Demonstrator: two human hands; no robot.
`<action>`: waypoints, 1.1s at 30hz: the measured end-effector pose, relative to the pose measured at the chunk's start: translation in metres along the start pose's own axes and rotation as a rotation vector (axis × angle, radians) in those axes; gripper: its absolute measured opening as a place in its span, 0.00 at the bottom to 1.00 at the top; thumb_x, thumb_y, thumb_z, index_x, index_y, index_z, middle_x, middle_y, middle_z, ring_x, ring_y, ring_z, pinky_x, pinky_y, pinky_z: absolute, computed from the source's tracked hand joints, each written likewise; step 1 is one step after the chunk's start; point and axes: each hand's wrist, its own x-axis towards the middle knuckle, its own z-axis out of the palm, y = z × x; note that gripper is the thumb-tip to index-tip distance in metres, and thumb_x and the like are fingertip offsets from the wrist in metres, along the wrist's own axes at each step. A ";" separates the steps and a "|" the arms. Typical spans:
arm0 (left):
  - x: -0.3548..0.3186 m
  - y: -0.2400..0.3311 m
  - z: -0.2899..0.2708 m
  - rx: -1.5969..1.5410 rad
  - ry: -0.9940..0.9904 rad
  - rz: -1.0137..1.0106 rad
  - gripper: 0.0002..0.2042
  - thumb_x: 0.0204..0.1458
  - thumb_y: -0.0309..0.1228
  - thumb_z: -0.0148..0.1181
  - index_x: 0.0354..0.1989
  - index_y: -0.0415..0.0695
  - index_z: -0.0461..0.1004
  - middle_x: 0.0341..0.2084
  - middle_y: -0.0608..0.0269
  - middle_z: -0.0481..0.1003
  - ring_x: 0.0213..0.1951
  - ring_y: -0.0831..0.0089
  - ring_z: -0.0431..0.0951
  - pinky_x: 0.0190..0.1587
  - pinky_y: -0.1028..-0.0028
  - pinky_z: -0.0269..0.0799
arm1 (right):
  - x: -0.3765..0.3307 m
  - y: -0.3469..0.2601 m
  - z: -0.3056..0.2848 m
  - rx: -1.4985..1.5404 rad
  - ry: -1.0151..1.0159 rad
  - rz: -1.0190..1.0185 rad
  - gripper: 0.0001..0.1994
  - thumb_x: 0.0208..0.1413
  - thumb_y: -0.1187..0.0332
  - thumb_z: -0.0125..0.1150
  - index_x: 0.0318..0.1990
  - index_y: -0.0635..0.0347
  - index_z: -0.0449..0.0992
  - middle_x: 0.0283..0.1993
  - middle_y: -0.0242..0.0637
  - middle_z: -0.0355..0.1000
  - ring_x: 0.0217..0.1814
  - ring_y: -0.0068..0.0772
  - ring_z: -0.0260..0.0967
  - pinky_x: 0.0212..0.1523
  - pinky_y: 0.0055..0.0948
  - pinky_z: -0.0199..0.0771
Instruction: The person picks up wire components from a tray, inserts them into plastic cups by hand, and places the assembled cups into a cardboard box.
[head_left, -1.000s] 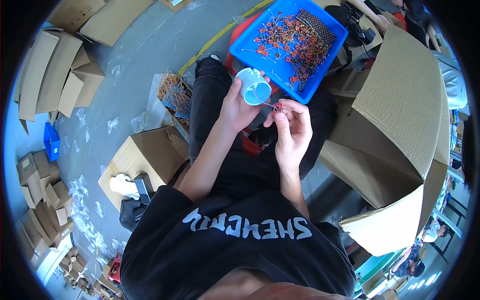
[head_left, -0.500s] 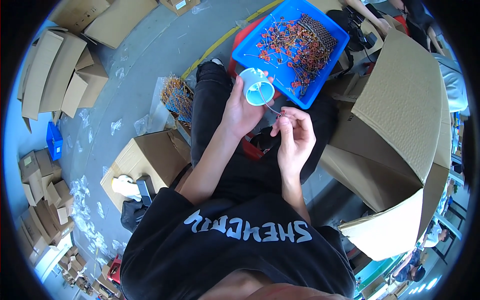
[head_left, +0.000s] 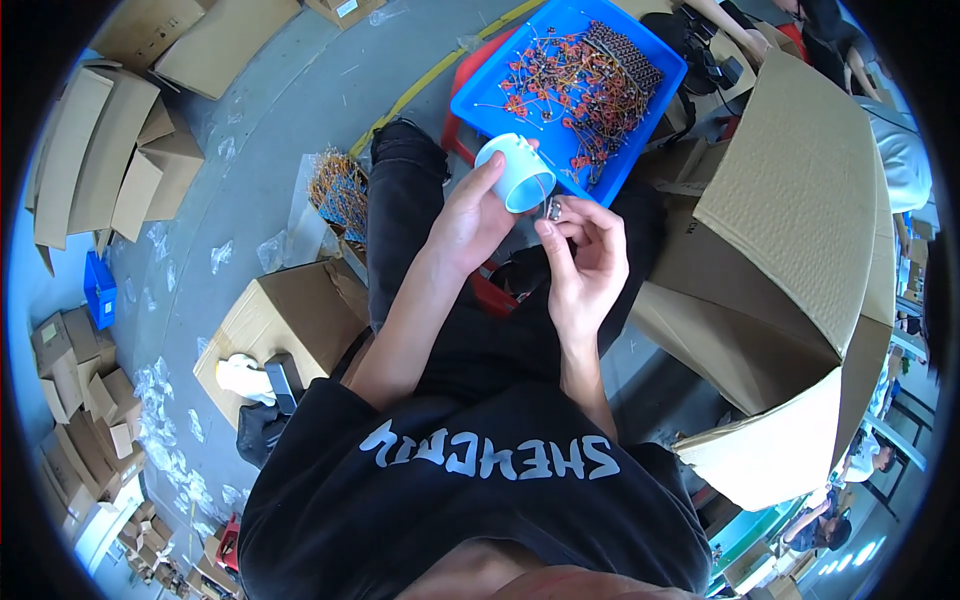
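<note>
Both hands busy over the lap. Left hand (head_left: 470,215) grips a pale blue cup (head_left: 515,172); right hand (head_left: 585,265) pinches a small metal part (head_left: 553,209) beside its rim. Blue tray (head_left: 480,85) holds many wired parts, so most work looks undone.

Single view, head-worn wide fisheye, left camera of a side-by-side pair. Looks steeply down over the wearer's chest and lap. Left hand (head_left: 470,215) and right hand (head_left: 585,262) sit near centre, close to the lens. Blue tray (head_left: 480,92) lies far, cardboard box (head_left: 800,230) right. Straight edges bend toward the dark circular rim. No second view to compare.
</note>
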 end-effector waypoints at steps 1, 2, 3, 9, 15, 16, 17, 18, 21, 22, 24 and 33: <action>-0.002 0.001 0.002 0.021 -0.028 -0.009 0.26 0.60 0.48 0.47 0.61 0.42 0.59 0.50 0.59 0.70 0.50 0.69 0.71 0.54 0.65 0.64 | 0.000 0.000 0.003 -0.004 0.013 -0.010 0.13 0.48 0.81 0.65 0.41 0.69 0.71 0.37 0.38 0.72 0.33 0.20 0.71 0.34 0.17 0.71; -0.002 0.002 0.003 0.043 -0.056 -0.017 0.27 0.60 0.47 0.47 0.61 0.42 0.59 0.50 0.59 0.70 0.49 0.69 0.71 0.54 0.65 0.64 | 0.000 0.000 0.004 -0.007 0.026 -0.020 0.13 0.47 0.81 0.66 0.41 0.68 0.71 0.37 0.38 0.72 0.33 0.19 0.70 0.34 0.17 0.70; -0.002 0.001 0.002 0.042 -0.056 -0.018 0.27 0.60 0.47 0.47 0.61 0.42 0.59 0.50 0.59 0.70 0.49 0.69 0.71 0.54 0.65 0.64 | 0.000 0.000 0.003 -0.008 0.026 -0.019 0.13 0.47 0.81 0.66 0.41 0.68 0.71 0.37 0.38 0.72 0.33 0.19 0.70 0.34 0.17 0.70; -0.001 0.004 0.003 -0.068 -0.134 -0.078 0.26 0.63 0.47 0.38 0.61 0.39 0.60 0.45 0.56 0.72 0.46 0.68 0.73 0.52 0.65 0.66 | 0.008 -0.004 0.001 -0.447 -0.042 -0.176 0.15 0.40 0.81 0.70 0.37 0.64 0.71 0.35 0.34 0.74 0.30 0.19 0.63 0.31 0.19 0.64; 0.003 0.001 -0.006 -0.122 -0.059 -0.113 0.27 0.64 0.47 0.31 0.60 0.38 0.62 0.43 0.54 0.73 0.45 0.66 0.73 0.50 0.64 0.67 | 0.013 -0.005 0.006 -0.517 -0.058 -0.241 0.15 0.37 0.80 0.71 0.33 0.61 0.72 0.33 0.31 0.75 0.27 0.20 0.58 0.28 0.20 0.59; 0.002 0.001 -0.005 -0.157 -0.030 -0.115 0.26 0.64 0.46 0.31 0.60 0.38 0.62 0.43 0.54 0.73 0.45 0.66 0.74 0.50 0.64 0.68 | 0.014 -0.004 0.006 -0.502 -0.062 -0.219 0.15 0.37 0.80 0.71 0.32 0.61 0.72 0.32 0.31 0.75 0.27 0.20 0.58 0.28 0.19 0.60; 0.002 0.001 -0.003 -0.193 0.000 -0.116 0.26 0.65 0.45 0.32 0.60 0.38 0.62 0.43 0.54 0.73 0.44 0.66 0.74 0.50 0.64 0.68 | 0.014 -0.004 0.006 -0.488 -0.066 -0.197 0.14 0.37 0.80 0.71 0.31 0.61 0.72 0.32 0.31 0.75 0.27 0.20 0.58 0.29 0.19 0.60; 0.002 0.001 -0.002 -0.228 0.029 -0.118 0.25 0.65 0.44 0.32 0.60 0.38 0.62 0.43 0.54 0.73 0.44 0.66 0.74 0.49 0.64 0.69 | 0.015 -0.004 0.006 -0.473 -0.070 -0.175 0.14 0.37 0.80 0.71 0.31 0.61 0.72 0.32 0.32 0.75 0.27 0.20 0.59 0.29 0.19 0.60; 0.006 0.001 -0.009 -0.189 -0.008 -0.118 0.24 0.65 0.43 0.33 0.59 0.38 0.62 0.42 0.54 0.73 0.44 0.66 0.74 0.49 0.65 0.69 | 0.017 -0.003 0.003 -0.449 -0.080 -0.161 0.14 0.36 0.80 0.72 0.31 0.62 0.73 0.31 0.32 0.74 0.26 0.21 0.59 0.28 0.20 0.61; 0.006 0.001 -0.011 -0.171 -0.027 -0.116 0.23 0.65 0.42 0.33 0.59 0.38 0.62 0.42 0.54 0.73 0.44 0.66 0.74 0.48 0.65 0.70 | 0.017 -0.004 0.003 -0.437 -0.087 -0.155 0.14 0.36 0.80 0.72 0.32 0.62 0.73 0.31 0.32 0.74 0.26 0.21 0.59 0.28 0.20 0.61; 0.006 0.000 -0.015 -0.158 -0.028 -0.111 0.23 0.65 0.41 0.33 0.59 0.38 0.62 0.42 0.54 0.73 0.43 0.66 0.74 0.48 0.65 0.70 | 0.018 -0.008 0.003 -0.463 -0.084 -0.165 0.14 0.36 0.79 0.72 0.32 0.62 0.74 0.31 0.32 0.74 0.26 0.22 0.60 0.28 0.21 0.61; 0.004 -0.002 -0.003 -0.107 0.016 -0.076 0.22 0.65 0.42 0.34 0.56 0.40 0.67 0.38 0.61 0.76 0.43 0.71 0.75 0.49 0.70 0.68 | 0.024 -0.013 0.009 -0.674 -0.085 -0.249 0.11 0.37 0.74 0.73 0.29 0.63 0.78 0.23 0.36 0.70 0.21 0.28 0.62 0.22 0.25 0.62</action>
